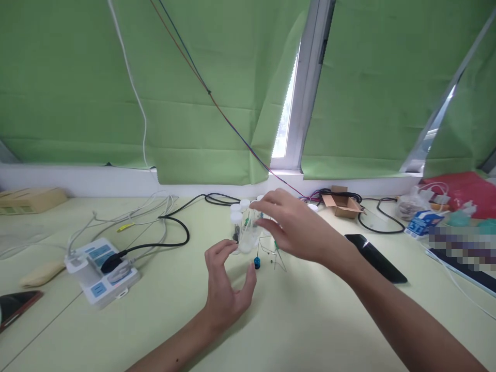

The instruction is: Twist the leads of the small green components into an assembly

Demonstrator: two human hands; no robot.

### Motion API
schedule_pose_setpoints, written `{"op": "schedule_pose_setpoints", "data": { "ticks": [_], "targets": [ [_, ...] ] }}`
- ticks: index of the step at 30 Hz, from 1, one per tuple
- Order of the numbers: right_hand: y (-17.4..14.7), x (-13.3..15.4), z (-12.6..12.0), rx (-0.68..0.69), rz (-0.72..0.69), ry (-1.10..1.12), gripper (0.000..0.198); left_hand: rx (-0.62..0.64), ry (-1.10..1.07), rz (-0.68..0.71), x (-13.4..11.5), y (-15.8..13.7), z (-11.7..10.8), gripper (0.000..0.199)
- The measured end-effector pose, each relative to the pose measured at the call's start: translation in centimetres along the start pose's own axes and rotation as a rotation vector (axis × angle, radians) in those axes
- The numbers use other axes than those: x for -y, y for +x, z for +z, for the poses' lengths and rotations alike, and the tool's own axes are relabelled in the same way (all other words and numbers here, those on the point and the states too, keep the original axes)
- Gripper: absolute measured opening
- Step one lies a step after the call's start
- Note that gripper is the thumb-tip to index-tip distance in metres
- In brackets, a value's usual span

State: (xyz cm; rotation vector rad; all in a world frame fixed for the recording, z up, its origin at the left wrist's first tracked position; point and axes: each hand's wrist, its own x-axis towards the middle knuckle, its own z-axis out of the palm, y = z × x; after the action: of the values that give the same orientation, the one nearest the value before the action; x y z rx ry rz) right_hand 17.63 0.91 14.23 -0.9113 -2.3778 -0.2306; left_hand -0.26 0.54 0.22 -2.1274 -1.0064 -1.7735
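Note:
My right hand (pixel 292 222) reaches in from the right, thumb and fingers closed on a small clear vial (pixel 248 238), which looks tilted. Its far end is partly hidden by my fingers. Just left of it, my left hand (pixel 229 289) is held with thumb and fingers apart and nothing between them. Several white-capped clear vials stand behind, one with dark contents (pixel 236 227) close to my left fingertips. A small blue part with a wire leg (pixel 257 262) lies by my left thumb. Thin wire-legged pieces (pixel 276 254) are on the table below my right hand.
A white power strip (pixel 103 274) with plugs and tangled cables sits at left. At right lie a black phone (pixel 375 258), an opened small cardboard box (pixel 343 205), a blue-and-white box (pixel 423 223) and a red bag (pixel 468 194). Green blinds (pixel 201 129) hang behind.

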Motion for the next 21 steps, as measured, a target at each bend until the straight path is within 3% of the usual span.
{"op": "schedule_pose_setpoints", "data": {
  "ticks": [4, 9, 12, 15, 19, 21],
  "targets": [
    [0.3, 0.4, 1.3, 0.101, -0.001, 0.132, 0.019, 0.067, 0.009, -0.088, 0.1, -0.4, 0.3, 0.055],
    [0.9, -0.4, 3.1, 0.149, 0.014, 0.246, 0.022, 0.226, -0.073, -0.45, 0.5, -1.0, 0.7, 0.037],
    [1.1, -1.4, 3.9, 0.202, 0.04, 0.32, 0.022, 0.36, -0.157, -0.595, 0.6, -1.0, 0.8, 0.031],
    [1.2, -2.5, 4.3, 0.237, 0.063, 0.369, 0.021, 0.425, -0.183, -0.664, 0.6, -0.9, 0.9, 0.029],
    [1.1, -4.2, 4.8, 0.211, 0.127, 0.272, 0.032, 0.406, -0.151, -0.706, 1.0, -0.4, 1.2, 0.028],
    [1.0, -5.1, 5.2, 0.272, 0.165, 0.243, 0.03, 0.39, -0.147, -0.728, 1.2, -0.2, 1.3, 0.028]
  ]
}}
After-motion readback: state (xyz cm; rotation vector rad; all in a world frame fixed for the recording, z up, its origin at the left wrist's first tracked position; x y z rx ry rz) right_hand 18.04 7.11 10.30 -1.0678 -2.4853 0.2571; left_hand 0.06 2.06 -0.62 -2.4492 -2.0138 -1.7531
